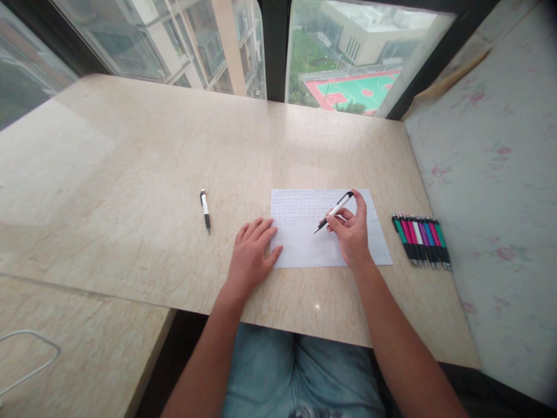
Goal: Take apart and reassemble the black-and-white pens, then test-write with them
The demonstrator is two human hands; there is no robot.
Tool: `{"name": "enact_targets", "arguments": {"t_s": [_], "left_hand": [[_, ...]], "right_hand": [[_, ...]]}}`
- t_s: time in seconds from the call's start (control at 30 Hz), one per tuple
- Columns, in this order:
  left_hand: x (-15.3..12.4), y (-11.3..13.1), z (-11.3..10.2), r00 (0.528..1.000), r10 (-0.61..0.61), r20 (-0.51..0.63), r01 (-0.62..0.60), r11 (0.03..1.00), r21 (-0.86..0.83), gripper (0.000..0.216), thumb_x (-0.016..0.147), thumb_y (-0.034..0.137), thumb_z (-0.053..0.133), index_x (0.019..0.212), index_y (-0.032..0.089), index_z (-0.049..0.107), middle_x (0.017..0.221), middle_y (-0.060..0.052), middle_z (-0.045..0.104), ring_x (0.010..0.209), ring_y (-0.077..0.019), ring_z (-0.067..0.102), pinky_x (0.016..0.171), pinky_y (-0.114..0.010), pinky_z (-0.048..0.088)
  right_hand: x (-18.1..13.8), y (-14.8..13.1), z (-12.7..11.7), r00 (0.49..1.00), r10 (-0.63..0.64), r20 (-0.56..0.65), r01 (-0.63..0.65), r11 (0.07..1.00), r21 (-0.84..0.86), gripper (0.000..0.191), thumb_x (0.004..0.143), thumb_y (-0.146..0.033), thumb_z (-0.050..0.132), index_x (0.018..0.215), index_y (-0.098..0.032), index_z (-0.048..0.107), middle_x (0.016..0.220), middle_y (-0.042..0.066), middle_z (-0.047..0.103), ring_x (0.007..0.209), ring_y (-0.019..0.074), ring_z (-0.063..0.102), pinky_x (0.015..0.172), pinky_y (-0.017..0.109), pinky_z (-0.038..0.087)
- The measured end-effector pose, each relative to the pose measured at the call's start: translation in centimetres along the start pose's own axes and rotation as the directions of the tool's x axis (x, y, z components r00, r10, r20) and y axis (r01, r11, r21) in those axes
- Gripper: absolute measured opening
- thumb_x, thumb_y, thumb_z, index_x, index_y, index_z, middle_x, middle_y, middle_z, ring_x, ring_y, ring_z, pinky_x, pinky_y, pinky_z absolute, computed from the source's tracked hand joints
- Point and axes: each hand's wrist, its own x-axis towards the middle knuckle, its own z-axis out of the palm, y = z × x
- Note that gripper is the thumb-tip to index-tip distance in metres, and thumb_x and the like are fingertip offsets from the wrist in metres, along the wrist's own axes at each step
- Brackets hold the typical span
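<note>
in the head view, a white and black pen (340, 204) is held tip down over the paper (304, 249) by the right hand (353, 235), its fingers closed around the barrel. nothing is grasped by the left hand (251, 251), laid flat across the paper's left edge. coloured pens (421, 238) are lined up at right on the counter (152, 157).

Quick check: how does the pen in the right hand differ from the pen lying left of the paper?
The held pen is tilted in the right hand; the loose pen lies flat on the counter. The held pen is over the paper; the loose pen lies apart from it. Both have white barrels with black grips.
</note>
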Motion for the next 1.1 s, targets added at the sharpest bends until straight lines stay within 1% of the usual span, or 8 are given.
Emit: {"name": "enact_targets", "arguments": {"t_s": [0.57,0.63,0.7,0.73,0.8,0.9,1.0,1.1], "left_hand": [[0.0,-0.1,0.0,1.000,-0.001,0.021,0.001,1.000,0.000,0.036,0.091,0.033,0.058,0.126,0.023,0.060,0.146,-0.007,0.054,0.140,-0.0281,0.042,0.118,-0.053,0.027],[0.0,-0.1,-0.1,0.999,-0.005,0.032,0.005,1.000,-0.002,0.037,0.091,0.033,0.059,0.126,0.022,0.059,0.146,-0.008,0.054,0.140,-0.0280,0.042,0.118,-0.053,0.027],[0.1,-0.1,-0.2,0.999,-0.010,0.039,0.011,1.000,-0.010,0.035,0.090,0.033,0.060,0.123,0.022,0.059,0.146,-0.008,0.054,0.140,-0.0279,0.042,0.117,-0.052,0.027],[0.1,-0.1,-0.3,0.999,-0.012,0.040,0.013,1.000,-0.018,0.033,0.090,0.033,0.061,0.121,0.022,0.060,0.146,-0.007,0.054,0.140,-0.0279,0.042,0.117,-0.052,0.028],[0.2,-0.1,-0.4,0.999,-0.017,0.039,0.018,0.999,-0.033,0.027,0.088,0.033,0.063,0.113,0.023,0.062,0.145,-0.007,0.055,0.140,-0.0279,0.043,0.117,-0.052,0.029],[0.2,-0.1,-0.4,0.999,-0.024,0.041,0.026,0.999,-0.044,0.021,0.087,0.032,0.065,0.107,0.024,0.062,0.144,-0.006,0.056,0.140,-0.0276,0.043,0.116,-0.052,0.029],[0.2,-0.2,-0.3,0.999,-0.024,0.049,0.026,0.999,-0.044,0.021,0.087,0.032,0.066,0.105,0.023,0.061,0.145,-0.006,0.055,0.140,-0.0277,0.042,0.117,-0.052,0.029],[0.2,-0.2,-0.3,0.998,-0.020,0.054,0.023,0.998,-0.052,0.022,0.088,0.033,0.066,0.106,0.023,0.060,0.146,-0.007,0.054,0.141,-0.0281,0.041,0.117,-0.053,0.028]], "right_hand": [[-0.1,0.0,0.3,0.998,-0.056,-0.036,0.055,0.998,-0.016,0.088,0.074,-0.027,0.076,0.145,-0.039,0.025,0.085,-0.006,0.060,0.068,0.0124,0.061,0.053,0.023,0.048],[-0.1,0.2,0.3,0.998,-0.054,-0.034,0.053,0.998,-0.038,0.068,0.074,-0.029,0.077,0.134,-0.034,0.044,0.079,-0.007,0.057,0.061,0.0096,0.057,0.052,0.022,0.048],[-0.2,0.2,0.4,0.999,-0.030,-0.037,0.027,0.997,-0.076,0.034,0.076,-0.032,0.077,0.105,-0.026,0.062,0.070,-0.007,0.055,0.055,0.0076,0.054,0.050,0.021,0.047],[-0.3,0.1,0.6,0.999,-0.017,-0.045,0.012,0.995,-0.103,0.022,0.077,-0.033,0.077,0.092,-0.023,0.064,0.065,-0.007,0.054,0.052,0.0069,0.053,0.049,0.021,0.046],[-0.5,0.0,1.0,0.998,-0.004,-0.059,-0.006,0.986,-0.166,0.020,0.078,-0.035,0.077,0.078,-0.021,0.063,0.057,-0.007,0.054,0.048,0.0070,0.052,0.047,0.020,0.045],[-0.8,-0.2,2.1,1.000,0.016,-0.007,-0.018,0.975,-0.220,0.022,0.083,-0.041,0.071,0.091,-0.020,0.069,0.062,-0.003,0.065,0.053,0.0113,0.062,0.054,0.025,0.053],[-0.9,-0.1,2.9,0.996,0.007,0.092,0.013,0.976,-0.216,0.030,0.091,-0.045,0.060,0.105,-0.021,0.070,0.083,0.004,0.074,0.073,0.0171,0.072,0.069,0.034,0.060],[-0.8,0.1,3.3,0.985,-0.088,0.150,0.137,0.924,-0.358,0.025,0.092,-0.042,0.058,0.100,-0.021,0.071,0.093,0.006,0.075,0.083,0.0197,0.072,0.077,0.038,0.059]]}}
